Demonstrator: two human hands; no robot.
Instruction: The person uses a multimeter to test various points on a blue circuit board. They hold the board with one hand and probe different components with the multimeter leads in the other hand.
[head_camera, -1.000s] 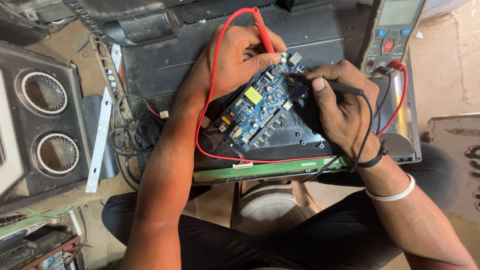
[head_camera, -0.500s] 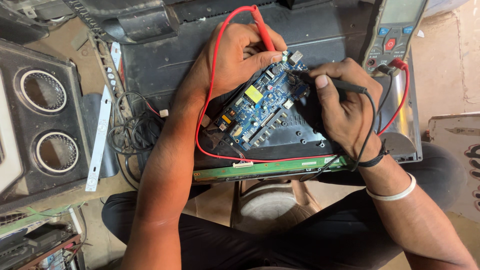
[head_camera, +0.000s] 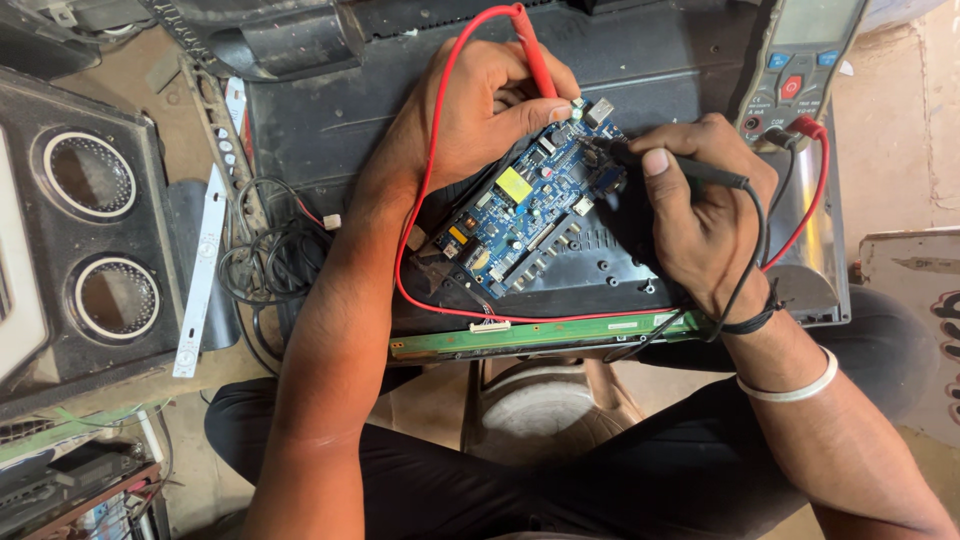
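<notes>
The blue circuit board lies on a black panel across my lap. A speaker box sits left, a multimeter upper right. My left hand fingers pinch the red probe; my right hand grips the black probe, both tips at the board's top corner.

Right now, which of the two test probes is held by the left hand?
The red probe, pinched in the left hand at the blue circuit board's top corner. The black probe lies in the right hand.
</notes>
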